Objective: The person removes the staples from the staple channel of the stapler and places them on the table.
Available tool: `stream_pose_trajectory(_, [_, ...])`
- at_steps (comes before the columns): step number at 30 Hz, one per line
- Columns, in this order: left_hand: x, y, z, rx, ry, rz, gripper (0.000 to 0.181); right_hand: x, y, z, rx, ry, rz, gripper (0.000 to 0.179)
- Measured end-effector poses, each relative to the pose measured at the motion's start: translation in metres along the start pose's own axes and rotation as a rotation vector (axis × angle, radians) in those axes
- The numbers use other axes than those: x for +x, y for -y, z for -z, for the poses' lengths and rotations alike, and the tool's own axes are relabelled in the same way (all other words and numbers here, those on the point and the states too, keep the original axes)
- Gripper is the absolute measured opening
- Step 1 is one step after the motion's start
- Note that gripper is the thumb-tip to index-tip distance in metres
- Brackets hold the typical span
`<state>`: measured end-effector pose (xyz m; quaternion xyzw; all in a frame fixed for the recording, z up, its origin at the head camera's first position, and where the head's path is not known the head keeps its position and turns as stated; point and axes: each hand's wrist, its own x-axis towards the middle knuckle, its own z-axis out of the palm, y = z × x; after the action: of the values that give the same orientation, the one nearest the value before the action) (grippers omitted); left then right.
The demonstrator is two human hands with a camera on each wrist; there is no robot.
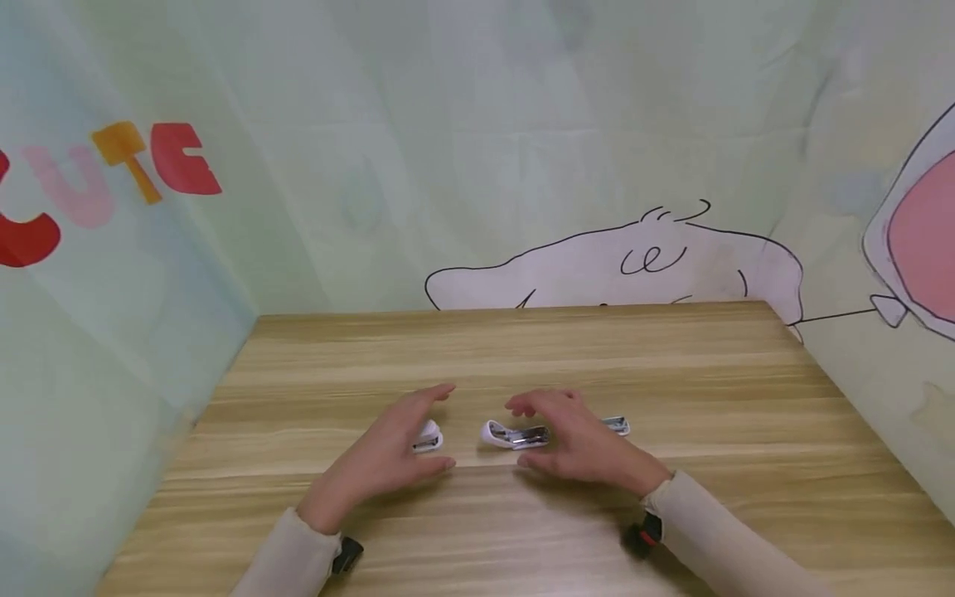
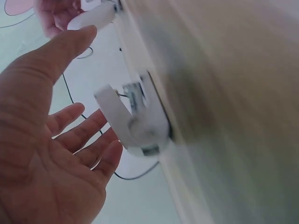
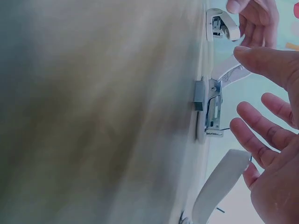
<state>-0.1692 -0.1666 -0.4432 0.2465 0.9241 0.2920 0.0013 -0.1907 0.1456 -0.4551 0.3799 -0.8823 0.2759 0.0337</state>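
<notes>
Three small white staplers lie in a row across the wooden table. Beside the left stapler is my left hand, its thumb and fingers spread apart with nothing between them. That left stapler shows its raised top arm in the left wrist view. My right hand hovers around the near end of the middle stapler, thumb and fingers apart. In the right wrist view the middle stapler is folded wide open, its metal tray exposed. The right stapler is partly hidden behind my right hand.
The wooden table reaches back to a pale printed curtain. On the curtain are coloured letters at the left and a balloon drawing at the right. Dark straps circle both wrists.
</notes>
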Motion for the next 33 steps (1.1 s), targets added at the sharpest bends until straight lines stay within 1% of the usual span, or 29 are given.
stream_pose_trajectory(3, [-0.009,0.008,0.005,0.025,-0.021,-0.025,0.094,0.007,0.006,-0.001,0.008,0.004,0.01,0.07])
stream_pose_trajectory(6, [-0.013,0.011,0.005,0.043,-0.038,-0.048,0.094,0.011,0.01,-0.001,0.034,0.022,0.004,0.07])
stream_pose_trajectory(9, [-0.015,0.012,0.005,0.045,-0.046,-0.049,0.092,0.016,0.014,-0.002,0.055,0.04,0.004,0.069])
stream_pose_trajectory(14, [-0.015,0.015,0.007,0.037,-0.053,-0.064,0.086,0.023,0.018,-0.01,0.069,0.035,0.013,0.067])
stream_pose_trajectory(16, [-0.014,0.015,0.008,0.033,-0.05,-0.06,0.084,0.026,0.019,-0.013,0.076,0.027,0.008,0.065])
stream_pose_trajectory(22, [-0.01,0.015,0.009,0.012,-0.045,-0.039,0.078,0.037,0.024,-0.018,0.127,0.03,-0.039,0.062])
stream_pose_trajectory(27, [-0.011,0.015,0.011,0.006,-0.048,-0.034,0.078,0.045,0.027,-0.023,0.158,0.037,-0.073,0.062])
stream_pose_trajectory(33, [-0.012,0.016,0.012,0.006,-0.052,-0.037,0.075,0.052,0.029,-0.032,0.2,0.02,-0.054,0.067])
